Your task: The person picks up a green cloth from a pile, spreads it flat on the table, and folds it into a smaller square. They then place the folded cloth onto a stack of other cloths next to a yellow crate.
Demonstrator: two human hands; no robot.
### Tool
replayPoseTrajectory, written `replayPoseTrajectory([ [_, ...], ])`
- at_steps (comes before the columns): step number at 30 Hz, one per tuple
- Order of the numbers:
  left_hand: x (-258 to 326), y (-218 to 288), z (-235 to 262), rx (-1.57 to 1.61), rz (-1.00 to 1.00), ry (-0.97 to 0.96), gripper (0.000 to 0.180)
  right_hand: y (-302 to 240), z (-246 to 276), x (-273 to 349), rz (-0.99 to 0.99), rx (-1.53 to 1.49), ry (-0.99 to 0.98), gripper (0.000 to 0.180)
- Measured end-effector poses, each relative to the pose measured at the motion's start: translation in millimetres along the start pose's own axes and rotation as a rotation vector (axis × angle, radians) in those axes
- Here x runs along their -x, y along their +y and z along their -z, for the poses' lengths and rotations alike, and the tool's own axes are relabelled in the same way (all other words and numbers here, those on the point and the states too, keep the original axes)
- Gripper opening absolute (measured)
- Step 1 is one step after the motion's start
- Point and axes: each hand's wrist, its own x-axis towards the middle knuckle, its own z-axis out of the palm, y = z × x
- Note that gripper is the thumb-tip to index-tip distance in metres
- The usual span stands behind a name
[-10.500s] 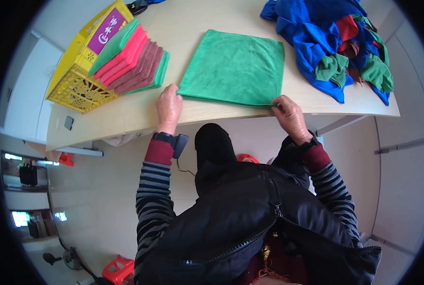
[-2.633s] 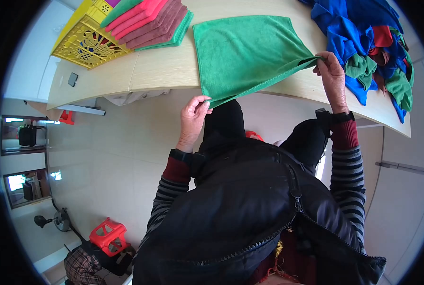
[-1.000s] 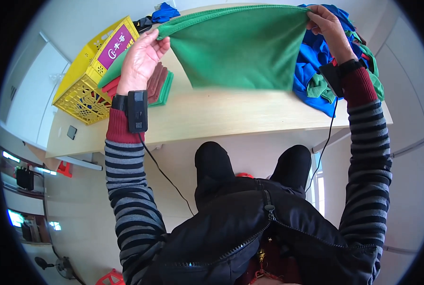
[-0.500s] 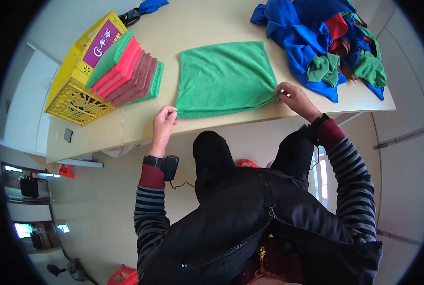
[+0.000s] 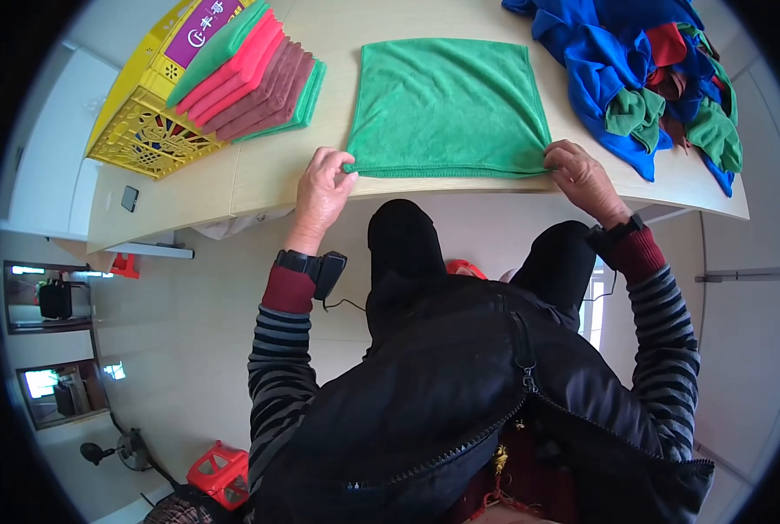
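Note:
A green cloth [image 5: 449, 105], folded in half, lies flat on the light wooden table [image 5: 259, 175]. My left hand [image 5: 322, 185] pinches its near left corner at the table's front edge. My right hand [image 5: 582, 177] pinches the near right corner. Both forearms wear striped sleeves with red cuffs, and a dark band sits on each wrist.
A stack of folded pink, brown and green cloths [image 5: 250, 74] leans on a yellow crate [image 5: 150, 113] at the left. A heap of blue, green and red cloths [image 5: 660, 79] lies at the right. Beneath me are my dark jacket and the floor.
The cloth, held up in the air a second ago, has come down onto the table folded over. My hands have settled at its near corners by the table edge.

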Motion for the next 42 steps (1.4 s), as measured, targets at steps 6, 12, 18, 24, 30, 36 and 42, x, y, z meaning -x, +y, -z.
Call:
replayPoseTrajectory([
  [6,-4,15,-6,-0.345,-0.249,0.005,0.027,-12,5,3,0.093,0.083,-0.021,0.016],
  [12,-10,22,-12,-0.427,-0.389,-0.03,0.023,-10,3,2,-0.071,0.026,-0.076,0.017],
  [18,-13,20,-14,-0.482,-0.431,-0.043,0.017,-20,-6,-3,0.055,0.33,-0.04,0.015],
  [24,-15,29,-16,-0.483,-0.431,-0.036,0.017,-34,-7,-7,0.204,0.505,-0.008,0.006],
  [30,-24,54,-44,-0.419,-0.522,-0.023,0.017,-56,-30,-30,0.25,0.479,-0.029,0.007],
  [36,-30,58,-59,-0.445,-0.613,-0.045,0.015,-65,-45,-43,0.282,0.489,-0.052,0.007],
  [42,-29,73,-49,-0.395,-0.658,0.035,0.013,-67,-31,-37,0.307,0.427,-0.004,0.007],
])
